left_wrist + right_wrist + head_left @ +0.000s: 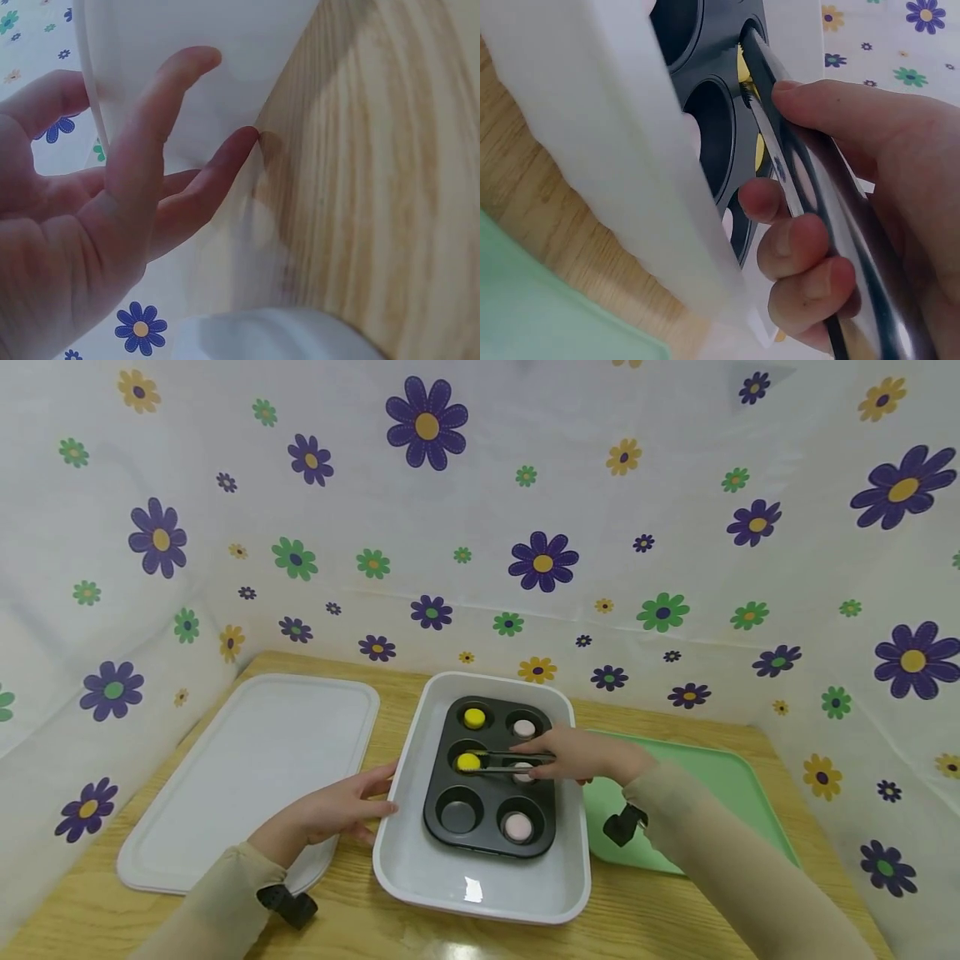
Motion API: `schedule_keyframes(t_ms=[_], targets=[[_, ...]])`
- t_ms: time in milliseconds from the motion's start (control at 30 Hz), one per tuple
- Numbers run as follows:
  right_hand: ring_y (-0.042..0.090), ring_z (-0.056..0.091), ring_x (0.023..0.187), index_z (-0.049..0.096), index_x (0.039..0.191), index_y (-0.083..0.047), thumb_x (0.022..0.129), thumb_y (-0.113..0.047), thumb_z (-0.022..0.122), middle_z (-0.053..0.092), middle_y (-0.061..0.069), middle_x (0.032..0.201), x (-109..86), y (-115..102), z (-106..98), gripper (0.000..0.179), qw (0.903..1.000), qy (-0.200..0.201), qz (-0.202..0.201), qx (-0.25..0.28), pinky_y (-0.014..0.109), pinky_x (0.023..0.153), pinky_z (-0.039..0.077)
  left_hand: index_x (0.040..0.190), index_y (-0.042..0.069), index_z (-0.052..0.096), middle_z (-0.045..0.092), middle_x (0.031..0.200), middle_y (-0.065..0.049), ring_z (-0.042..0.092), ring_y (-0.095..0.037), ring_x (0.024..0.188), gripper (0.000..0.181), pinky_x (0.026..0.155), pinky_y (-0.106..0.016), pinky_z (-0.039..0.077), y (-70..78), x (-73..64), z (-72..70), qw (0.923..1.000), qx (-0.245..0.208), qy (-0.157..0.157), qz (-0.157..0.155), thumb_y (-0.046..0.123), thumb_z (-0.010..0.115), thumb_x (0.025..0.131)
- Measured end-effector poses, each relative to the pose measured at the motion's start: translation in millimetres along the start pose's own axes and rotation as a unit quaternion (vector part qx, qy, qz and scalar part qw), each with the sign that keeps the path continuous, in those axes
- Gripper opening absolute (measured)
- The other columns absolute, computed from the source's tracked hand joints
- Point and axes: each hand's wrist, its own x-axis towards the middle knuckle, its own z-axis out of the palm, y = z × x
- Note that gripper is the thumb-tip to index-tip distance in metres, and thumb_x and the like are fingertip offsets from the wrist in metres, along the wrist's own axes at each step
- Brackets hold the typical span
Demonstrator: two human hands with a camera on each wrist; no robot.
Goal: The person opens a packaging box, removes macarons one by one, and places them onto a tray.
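Note:
My right hand (588, 753) grips metal tongs (821, 176), fingers and thumb wrapped round their arms. The tong tips stand on either side of a round yellow piece (468, 762) in the middle left cup of a dark muffin tin (491, 796). Another yellow piece (474, 718) sits in the far left cup. In the right column, each cup holds a pale pink piece (517, 827); the near left cup is bare. The tin lies inside a white bin (442, 885). My left hand (333, 810) rests its fingertips against the bin's left wall, fingers spread.
A white tray (247, 768) lies left of the bin on the wooden table (420, 935). To the right is a green tray (727, 793), partly under my right forearm. A flower-print sheet (480, 510) hangs behind and at both sides.

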Motion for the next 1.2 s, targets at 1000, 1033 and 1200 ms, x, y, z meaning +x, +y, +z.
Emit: schedule_keyframes(t_ms=[1000, 1033, 1200], targets=[[0.007, 0.041, 0.044, 0.045, 0.150, -0.023, 0.099, -0.026, 0.061, 0.059, -0.003, 0.076, -96.7, 36.4, -15.4, 0.054, 0.9884, 0.143, -0.020, 0.046, 0.028, 0.041, 0.045, 0.160, 0.009, 0.004, 0.017, 0.160, -0.031, 0.061, -0.027, 0.115, 0.080, 0.067, -0.033, 0.062, 0.3, 1.7, -0.6, 0.9998, 0.014, 0.000, -0.012, 0.011, 0.056, 0.100], [0.007, 0.041, 0.044, 0.045, 0.150, -0.023, 0.099, -0.026, 0.062, 0.061, -0.003, 0.079, -101.7, 38.7, -16.5, 0.054, 0.9882, 0.146, -0.016, 0.042, 0.027, 0.041, 0.045, 0.160, 0.009, 0.004, 0.017, 0.160, -0.031, 0.061, -0.027, 0.114, 0.080, 0.068, -0.033, 0.062, 0.3, 2.0, -0.7, 0.9998, 0.014, -0.001, -0.012, 0.011, 0.056, 0.100], [0.006, 0.041, 0.042, 0.045, 0.150, -0.020, 0.099, -0.026, 0.062, 0.069, 0.003, 0.104, -124.4, 50.9, -15.8, 0.055, 0.9868, 0.159, 0.001, 0.032, 0.026, 0.042, 0.045, 0.160, 0.009, 0.003, 0.016, 0.160, -0.031, 0.061, -0.027, 0.113, 0.080, 0.069, -0.034, 0.062, 1.0, 3.1, -1.4, 0.9998, 0.011, -0.007, -0.013, 0.011, 0.056, 0.100]])
